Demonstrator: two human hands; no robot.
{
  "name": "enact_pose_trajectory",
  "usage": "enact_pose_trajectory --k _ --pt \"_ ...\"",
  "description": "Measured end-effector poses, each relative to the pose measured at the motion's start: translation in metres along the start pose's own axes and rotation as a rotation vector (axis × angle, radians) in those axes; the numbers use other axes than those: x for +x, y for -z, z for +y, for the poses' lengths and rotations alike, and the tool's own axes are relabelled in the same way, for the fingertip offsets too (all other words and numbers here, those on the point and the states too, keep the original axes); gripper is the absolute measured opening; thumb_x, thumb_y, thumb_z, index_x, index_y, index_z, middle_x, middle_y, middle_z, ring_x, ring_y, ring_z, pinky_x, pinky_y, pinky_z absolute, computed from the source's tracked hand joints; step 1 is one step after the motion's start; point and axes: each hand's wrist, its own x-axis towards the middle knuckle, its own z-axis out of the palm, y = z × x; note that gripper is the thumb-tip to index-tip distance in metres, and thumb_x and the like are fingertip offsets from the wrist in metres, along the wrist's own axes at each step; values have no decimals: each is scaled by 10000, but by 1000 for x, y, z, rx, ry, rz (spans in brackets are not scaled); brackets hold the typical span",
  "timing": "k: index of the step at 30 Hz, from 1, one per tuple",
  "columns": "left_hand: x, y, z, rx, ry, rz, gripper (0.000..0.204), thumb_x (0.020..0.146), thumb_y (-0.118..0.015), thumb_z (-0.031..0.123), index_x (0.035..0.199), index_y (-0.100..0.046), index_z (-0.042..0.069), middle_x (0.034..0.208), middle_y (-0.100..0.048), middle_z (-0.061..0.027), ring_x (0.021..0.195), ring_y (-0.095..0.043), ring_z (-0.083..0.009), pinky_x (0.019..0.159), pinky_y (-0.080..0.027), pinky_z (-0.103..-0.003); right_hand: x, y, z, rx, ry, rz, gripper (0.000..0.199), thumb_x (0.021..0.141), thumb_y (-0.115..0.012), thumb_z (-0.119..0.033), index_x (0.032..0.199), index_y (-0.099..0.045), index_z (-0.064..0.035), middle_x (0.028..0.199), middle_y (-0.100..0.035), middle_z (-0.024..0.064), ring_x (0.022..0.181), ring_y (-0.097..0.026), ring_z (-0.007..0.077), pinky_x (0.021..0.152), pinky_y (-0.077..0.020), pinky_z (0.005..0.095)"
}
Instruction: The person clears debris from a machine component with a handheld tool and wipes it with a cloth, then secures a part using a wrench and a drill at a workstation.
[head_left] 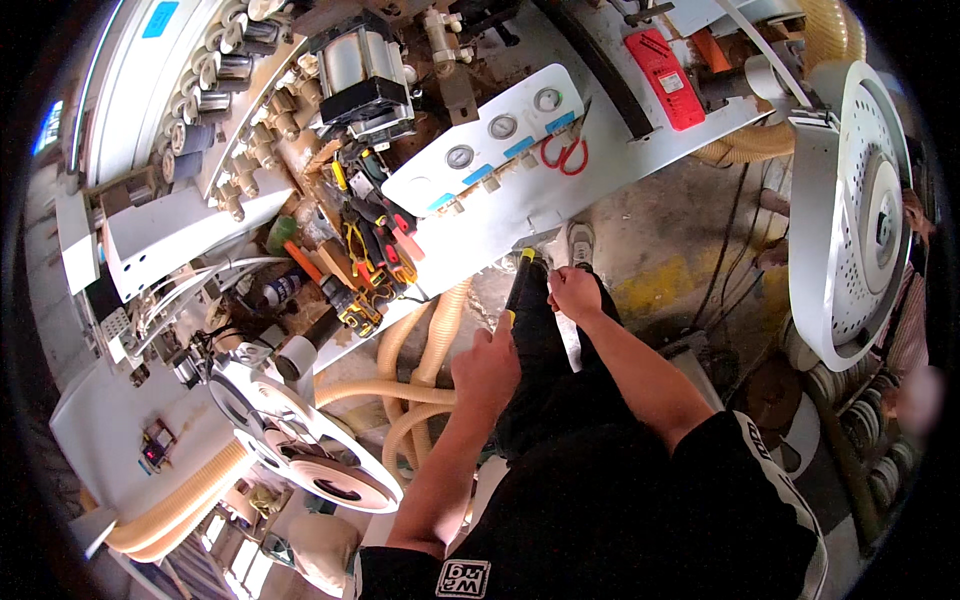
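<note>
My left hand [487,368] is closed around the lower end of a tool with a black-and-yellow handle [519,284]. A flat grey head [537,240] shows at its far end, near the edge of the white machine panel; its exact kind is unclear. To the right, my right hand [577,292] is closed, the fingers pinched together, just apart from the tool. Whatever those fingers hold, if anything, is too small to make out. Both hands are over my legs, in front of the panel.
Red-handled scissors [565,155] and a red case [665,80] lie on the white panel [480,235]. A gauge plate [480,150], piled pliers and screwdrivers [375,235], and a drill [352,308] are left. Beige hoses [440,335] hang below. A perforated wheel [850,215] stands right, beside another person's hand [916,214].
</note>
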Motion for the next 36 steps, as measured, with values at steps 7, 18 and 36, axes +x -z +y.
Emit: enact_pose_trajectory --k 7,18,36 --pt "11 1 11 87 -9 8 428 951 -552 235 1368 -570 139 866 -646 -143 639 -679 -347 572 -547 -488 1 -7 3 -30 32 41 372 978 -521 -315 768 -665 -44 583 -675 59 539 -677 195 607 -550 350" --pt "25 18 22 161 -49 -35 431 938 -544 215 1357 -575 118 875 -660 -166 676 -694 -346 597 -560 -478 15 -22 16 -277 160 212 369 954 -556 -329 717 -676 -73 584 -669 75 590 -695 253 631 -563 407" --pt "48 31 27 232 -70 -112 386 920 -563 206 1282 -634 92 857 -698 -209 747 -706 -375 663 -572 -504 9 -18 3 -268 96 220 341 908 -571 -347 772 -747 -89 774 -715 156 776 -699 370 731 -561 495"
